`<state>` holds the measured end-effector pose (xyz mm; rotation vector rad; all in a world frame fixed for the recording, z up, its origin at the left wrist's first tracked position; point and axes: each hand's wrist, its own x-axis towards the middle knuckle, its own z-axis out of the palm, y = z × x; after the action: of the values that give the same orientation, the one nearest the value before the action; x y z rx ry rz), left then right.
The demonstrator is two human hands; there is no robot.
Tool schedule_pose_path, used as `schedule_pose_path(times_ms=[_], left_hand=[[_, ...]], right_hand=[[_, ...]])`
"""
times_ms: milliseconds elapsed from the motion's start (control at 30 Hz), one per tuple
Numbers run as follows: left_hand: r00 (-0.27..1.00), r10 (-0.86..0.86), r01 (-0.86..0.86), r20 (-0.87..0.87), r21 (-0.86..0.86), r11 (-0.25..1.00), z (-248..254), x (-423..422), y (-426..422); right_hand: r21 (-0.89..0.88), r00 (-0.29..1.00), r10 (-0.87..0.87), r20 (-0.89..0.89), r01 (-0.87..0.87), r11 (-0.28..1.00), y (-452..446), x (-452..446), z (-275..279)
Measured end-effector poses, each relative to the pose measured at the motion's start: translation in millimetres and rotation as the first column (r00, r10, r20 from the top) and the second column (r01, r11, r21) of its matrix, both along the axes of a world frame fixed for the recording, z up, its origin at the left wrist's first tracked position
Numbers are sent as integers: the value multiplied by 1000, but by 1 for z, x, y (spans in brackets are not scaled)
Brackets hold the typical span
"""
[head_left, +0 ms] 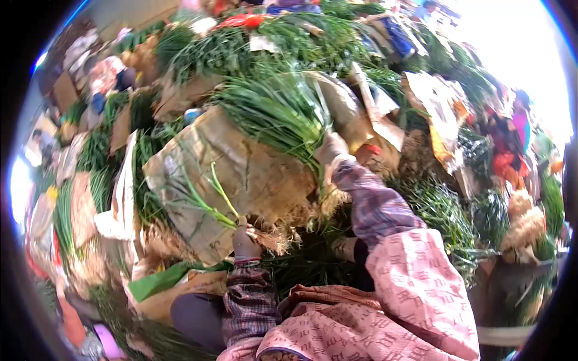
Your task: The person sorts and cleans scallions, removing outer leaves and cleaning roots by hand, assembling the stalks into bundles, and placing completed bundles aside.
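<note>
My left hand [245,240] is closed round the lower stems of a few green onions [205,201], whose leaves point up and left over a brown sack [253,165]. Pale roots hang at the right of that hand. Farther up and to the right, my right hand [331,150] is closed on a large bunch of green onions [277,114], near its base. The long leaves of the bunch fan out to the upper left across the sack. My fingertips on the right are partly hidden by the stems.
Heaps of green onions [211,54] lie beyond the sack. Upright bundles [63,216] and cardboard pieces [83,210] stand at the left. A green sheet [159,280] lies near my left knee. Loose leaves [445,216] cover the right side. Other people [512,132] sit at the edges.
</note>
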<state>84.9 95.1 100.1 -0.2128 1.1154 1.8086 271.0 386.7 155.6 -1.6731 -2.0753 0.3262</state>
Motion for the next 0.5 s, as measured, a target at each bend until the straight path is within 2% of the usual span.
schedule_pose_path(times_ms=[33,67,133,167,233,300,333,367,400,433,467,500], left_hand=[[999,-14,16,-42,39,999,7,-4,-4],[998,-27,37,-56,192,981,28,3,-3],[976,26,21,-214,216,976,47,-3,-5],[973,18,31,-232,206,978,46,-9,-9],[964,-7,60,-265,190,980,43,-23,-16],[949,-27,73,-314,138,988,54,-24,-13],[943,-33,70,-331,101,992,56,-22,-20],[883,-50,77,-467,38,996,41,-28,-31],[805,-70,65,-589,-30,997,26,-34,-42],[868,-61,22,-492,-86,996,43,-36,-34],[924,-30,-33,-381,-158,987,58,-38,-37],[868,-69,-76,-492,-269,960,66,-44,-46]], right_hand=[[179,986,155,-68,-141,974,-4,0,26],[280,987,162,-5,-154,948,-11,-8,57],[195,959,278,54,-283,939,-45,-27,110],[194,929,360,87,-370,909,-41,-35,101],[-56,726,686,-54,-688,724,-65,-62,68],[112,495,763,-415,-804,583,-60,-65,57],[-341,655,355,-667,-692,636,-54,-56,80],[-330,589,211,-780,-674,661,-38,-48,81],[-224,467,150,-871,-652,725,-16,-36,73],[-152,407,149,-901,-619,770,4,-19,70],[-126,427,176,-887,-591,797,23,-6,61],[-129,539,245,-806,-564,816,38,1,48]])
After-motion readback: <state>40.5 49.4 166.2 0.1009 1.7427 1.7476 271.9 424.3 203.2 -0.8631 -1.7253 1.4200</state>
